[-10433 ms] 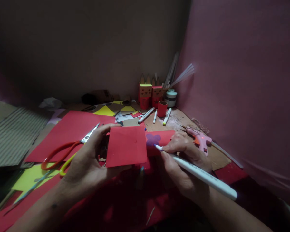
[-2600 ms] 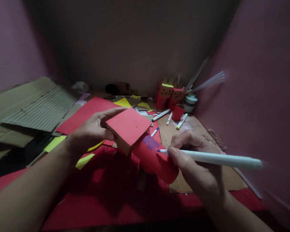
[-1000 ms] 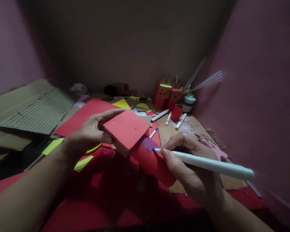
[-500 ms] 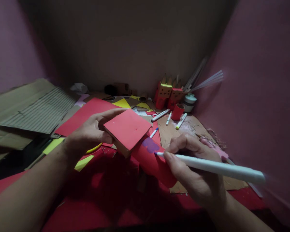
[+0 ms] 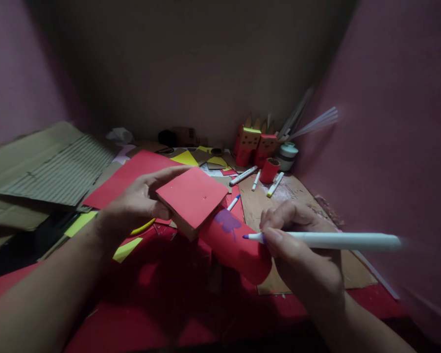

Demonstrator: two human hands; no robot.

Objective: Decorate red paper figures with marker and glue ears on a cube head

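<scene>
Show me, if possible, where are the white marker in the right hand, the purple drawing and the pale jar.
White marker (image 5: 341, 240): head view, on its barrel.
Purple drawing (image 5: 228, 222): head view, on its coloured middle.
Pale jar (image 5: 287, 153): head view, on its side.

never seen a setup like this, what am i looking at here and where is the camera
There is no machine here: these are a person's two bare hands, seen from one camera worn on the head, looking forward and down. The left hand holds a cardboard box with a square red top; a red tube extends from beneath it, bearing a purple mark. The right hand holds a white marker, its purple tip over the tube; I can't tell whether it touches. On the table lie other markers and red paper. Farther back stand two cardboard figures and a jar.
</scene>
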